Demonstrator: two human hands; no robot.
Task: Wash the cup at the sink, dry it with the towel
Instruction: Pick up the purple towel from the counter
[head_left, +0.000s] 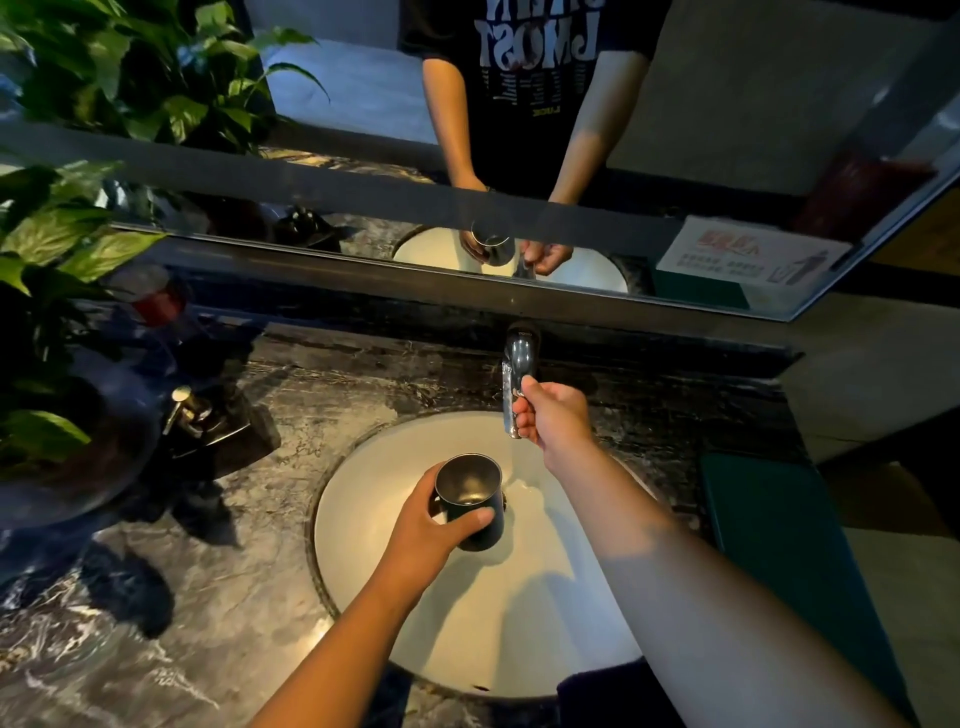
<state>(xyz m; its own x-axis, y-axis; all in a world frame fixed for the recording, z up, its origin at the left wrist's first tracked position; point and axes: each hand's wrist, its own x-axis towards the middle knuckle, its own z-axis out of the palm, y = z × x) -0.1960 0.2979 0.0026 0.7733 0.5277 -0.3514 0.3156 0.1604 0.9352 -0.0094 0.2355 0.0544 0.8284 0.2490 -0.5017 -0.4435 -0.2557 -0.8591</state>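
1. Near edge. A dark cloth (597, 691) lies over the front rim of the sink (467, 634), under my right forearm. I take it to be the towel, but the view does not confirm this.

2. Cup position. My left hand (415, 530) holds the cup (470, 499) above the white basin, clear of its floor, mouth up. My fingers are curled round the wall, with the thumb pressed across the near side.

3. Water. A thin stream (511, 460) falls from the faucet (519, 364) and lands just right of the cup, not inside it.

4. Right hand (553, 415). Its fingers are curled round the lower end of the faucet spout and grip it.

5. Hazards.
- The stream misses the mouth, so the cup must shift right or it stays unrinsed.
- A wet wall held one-handed may slip, and a drop would strike the ceramic basin.
- Water hitting the rim at an angle is likely to spray the marble counter (182, 597) and soak the cloth before drying begins.

6. Cup appearance. Small, cylindrical, dark outside, with a dull metallic sheen inside. A handle may sit between my fingers, but I cannot tell. No residue is discernible in this light.

7. Far field. The mirror (727, 104) behind the faucet reflects both hands.
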